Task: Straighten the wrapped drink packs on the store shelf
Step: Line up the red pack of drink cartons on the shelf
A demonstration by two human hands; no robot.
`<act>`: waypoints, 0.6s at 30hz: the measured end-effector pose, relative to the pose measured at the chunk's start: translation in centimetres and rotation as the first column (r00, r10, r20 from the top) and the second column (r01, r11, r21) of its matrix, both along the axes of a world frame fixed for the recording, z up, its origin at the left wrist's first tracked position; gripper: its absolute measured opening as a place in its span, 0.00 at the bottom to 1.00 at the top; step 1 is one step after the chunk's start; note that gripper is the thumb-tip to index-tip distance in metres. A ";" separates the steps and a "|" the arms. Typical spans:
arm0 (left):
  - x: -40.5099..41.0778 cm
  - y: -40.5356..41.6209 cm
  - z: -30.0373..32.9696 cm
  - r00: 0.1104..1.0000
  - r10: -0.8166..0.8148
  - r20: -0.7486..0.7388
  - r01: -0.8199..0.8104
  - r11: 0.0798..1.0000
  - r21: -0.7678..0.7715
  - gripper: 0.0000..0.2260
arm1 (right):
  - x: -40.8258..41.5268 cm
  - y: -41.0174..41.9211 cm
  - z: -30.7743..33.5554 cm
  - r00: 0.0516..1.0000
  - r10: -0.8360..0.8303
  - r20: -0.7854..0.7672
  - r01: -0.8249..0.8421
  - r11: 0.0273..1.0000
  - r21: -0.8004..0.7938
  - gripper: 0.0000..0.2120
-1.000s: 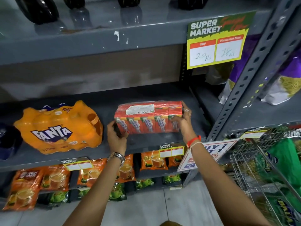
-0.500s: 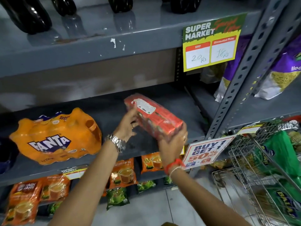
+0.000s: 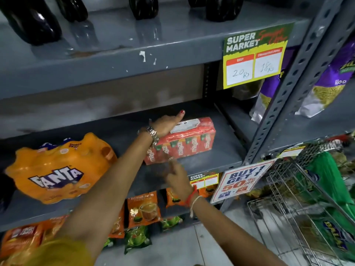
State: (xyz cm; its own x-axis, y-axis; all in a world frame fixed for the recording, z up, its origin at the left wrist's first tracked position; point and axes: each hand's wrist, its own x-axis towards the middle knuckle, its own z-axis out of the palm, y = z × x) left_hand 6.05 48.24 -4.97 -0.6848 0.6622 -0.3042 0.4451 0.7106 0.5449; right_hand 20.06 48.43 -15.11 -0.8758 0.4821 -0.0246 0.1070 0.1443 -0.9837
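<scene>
A red shrink-wrapped pack of drink cartons lies on the grey middle shelf, its long side facing me and a white label on top. My left hand rests over the pack's top left end, thumb raised, fingers hidden behind the pack. In front of the pack's lower left corner my right hand is blurred, fingers apart and holding nothing. Left of it, an orange Fanta pack sits tilted on the same shelf.
Dark bottles stand on the upper shelf above a price sign. Tea pouches hang below. A promo sign and a wire basket are at the right, with purple bags behind the upright.
The red pack went from held up and turned in both hands to lying on the shelf. My right hand let go and drew back; my left hand stays on top.
</scene>
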 end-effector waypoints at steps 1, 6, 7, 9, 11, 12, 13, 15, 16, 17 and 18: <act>0.2 -0.6 -0.6 0.992 0.061 -0.111 -0.052 0.995 0.079 0.30 | 0.0 0.7 0.1 0.996 -0.076 -0.039 0.075 0.997 -0.037 0.16; 2.5 -6.3 -5.3 0.846 0.504 0.176 -0.470 0.548 0.692 0.22 | -0.3 8.4 0.7 0.764 -0.622 -0.174 0.571 0.776 -0.267 0.14; 3.0 -7.0 -6.2 0.809 0.484 0.335 -0.555 0.438 0.707 0.22 | -0.7 9.7 0.5 0.778 -0.613 -0.138 0.575 0.783 -0.238 0.21; 3.5 -7.5 -8.0 0.719 0.409 0.561 -0.690 0.323 0.648 0.19 | -1.7 11.6 0.5 0.855 -0.517 -0.039 0.500 0.841 -0.206 0.33; 3.6 -7.5 -9.1 0.689 0.368 0.624 -0.724 0.322 0.609 0.16 | -2.7 12.7 0.7 0.912 -0.411 -0.006 0.394 0.878 -0.272 0.31; 3.6 -7.5 -9.3 0.696 0.360 0.621 -0.718 0.331 0.612 0.14 | -2.9 13.1 0.7 0.923 -0.385 -0.004 0.366 0.882 -0.296 0.27; 3.6 -7.5 -9.5 0.702 0.353 0.619 -0.712 0.343 0.612 0.14 | -2.9 13.4 0.6 0.923 -0.383 -0.017 0.360 0.879 -0.312 0.22; 4.2 -7.6 -9.5 0.716 0.335 0.612 -0.697 0.376 0.610 0.20 | -2.5 13.8 0.2 0.914 -0.399 -0.078 0.346 0.864 -0.366 0.15; 4.7 -7.7 -9.3 0.725 0.329 0.606 -0.688 0.386 0.614 0.29 | -2.2 13.8 0.2 0.907 -0.408 -0.107 0.340 0.857 -0.387 0.13; 5.2 -7.6 -9.3 0.728 0.328 0.602 -0.685 0.395 0.613 0.39 | -1.9 13.8 0.2 0.896 -0.424 -0.128 0.342 0.846 -0.408 0.11; 5.8 -7.6 -9.5 0.732 0.324 0.599 -0.680 0.402 0.613 0.46 | -1.5 13.7 0.2 0.886 -0.445 -0.135 0.354 0.834 -0.423 0.10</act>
